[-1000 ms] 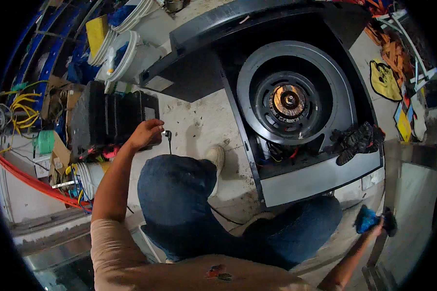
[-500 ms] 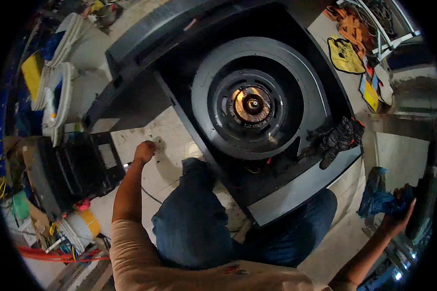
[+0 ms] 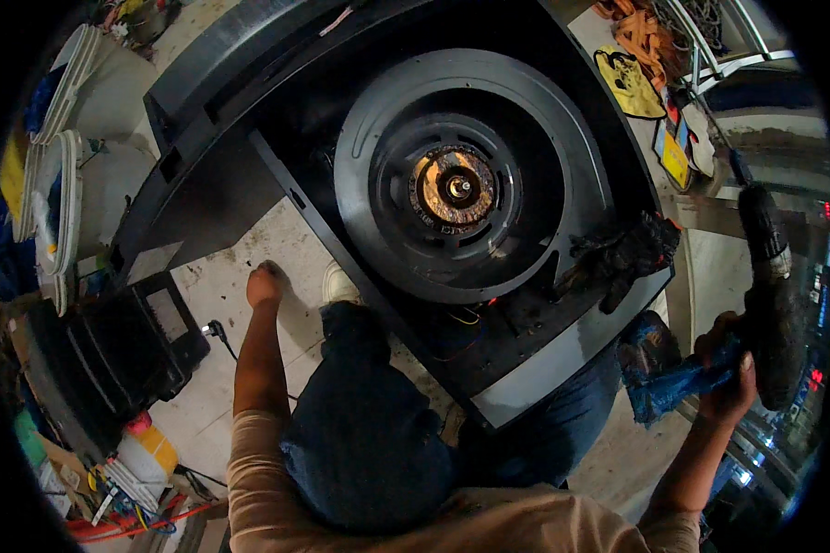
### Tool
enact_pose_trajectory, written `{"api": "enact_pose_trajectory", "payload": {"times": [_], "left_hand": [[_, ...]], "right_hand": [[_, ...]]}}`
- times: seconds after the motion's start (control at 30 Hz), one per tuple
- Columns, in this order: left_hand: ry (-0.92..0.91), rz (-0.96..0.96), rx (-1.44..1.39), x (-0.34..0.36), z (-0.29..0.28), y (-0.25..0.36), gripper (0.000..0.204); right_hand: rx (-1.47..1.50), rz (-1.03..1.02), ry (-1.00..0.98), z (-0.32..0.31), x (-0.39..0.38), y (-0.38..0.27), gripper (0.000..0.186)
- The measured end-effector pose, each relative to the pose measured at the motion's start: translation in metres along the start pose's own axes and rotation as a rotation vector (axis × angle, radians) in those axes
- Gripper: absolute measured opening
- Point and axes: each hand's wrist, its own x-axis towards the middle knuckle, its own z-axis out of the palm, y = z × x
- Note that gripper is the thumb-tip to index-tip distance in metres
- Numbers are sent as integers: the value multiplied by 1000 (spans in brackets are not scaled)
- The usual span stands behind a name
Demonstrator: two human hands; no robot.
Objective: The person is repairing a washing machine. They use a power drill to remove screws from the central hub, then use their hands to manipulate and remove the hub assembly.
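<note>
Power drill, head view: the power drill (image 3: pixel 770 304) is on the person's right, off the floor, its slim bit (image 3: pixel 740 168) toward the upper edge.
Right hand: the right hand (image 3: pixel 727 392) is wrapped around the blue, grimy handle; the fingers' far side is hidden.
Left hand: the left hand (image 3: pixel 265 288) hangs over the floor beside the cabinet, fingers curled in; I cannot tell whether anything is in it.
Drill's handling: probably heavy for one hand, stiff and hard-shelled, perhaps slick where the grime looks greasy.
Drill's hold: the handle seems the right place; the chuck and thin bit are best left alone.
Cabinet: the dark cabinet (image 3: pixel 526 387) lies open in front of the knees, with a grey round housing (image 3: pixel 360 166) inside around a copper-coloured hub (image 3: pixel 433 184).
Gloves: dark work gloves (image 3: pixel 625 263) lie bunched on the cabinet's near right edge.
Floor: the pale tiled floor (image 3: pixel 235 267) is smudged and specked; a plug (image 3: pixel 214 330) lies just beside a black case (image 3: pixel 111 359).
Room: white buckets (image 3: pixel 111 175) stand at upper left; orange straps (image 3: pixel 641 41) and a yellow pouch (image 3: pixel 629 85) lie beyond the cabinet at upper right.
</note>
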Motion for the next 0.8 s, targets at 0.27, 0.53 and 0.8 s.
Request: {"api": "enact_pose_trajectory", "payload": {"times": [0.27,0.53,0.8], "left_hand": [[64,173,100,-16,-10,22,20],[-22,-96,-1050,-1,-47,-20,14],[-171,368,-1767,-125,-321,151,14]], "right_hand": [[-170,105,-3,34,-12,2,80],[-270,225,-51,48,-7,-5,86],[-387,196,-167,11,-14,17,85]]}}
